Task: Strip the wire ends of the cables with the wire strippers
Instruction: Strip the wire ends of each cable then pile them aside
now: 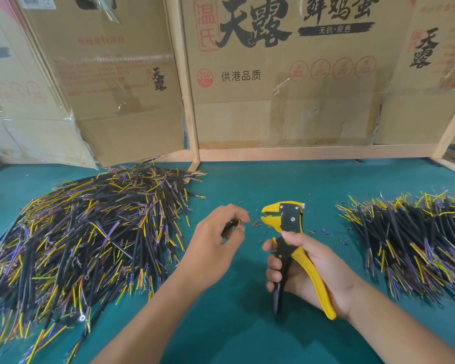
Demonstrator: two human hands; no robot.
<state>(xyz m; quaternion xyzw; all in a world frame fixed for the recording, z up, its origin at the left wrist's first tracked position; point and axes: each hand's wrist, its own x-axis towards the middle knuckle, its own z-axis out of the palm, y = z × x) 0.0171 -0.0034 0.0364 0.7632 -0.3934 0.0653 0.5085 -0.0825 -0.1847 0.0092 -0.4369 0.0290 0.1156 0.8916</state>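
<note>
My right hand grips the black and yellow handles of the wire strippers. The tool stands upright over the green table, its yellow jaws pointing left and slightly apart. My left hand pinches a short black cable between thumb and fingers. The cable's tip lies a little left of the jaws, not touching them. Most of the cable is hidden inside the hand.
A large pile of black cables with yellow and purple wire ends covers the table's left side. A second pile lies at the right. Small insulation scraps dot the table around the strippers. Cardboard boxes in a wooden frame stand behind.
</note>
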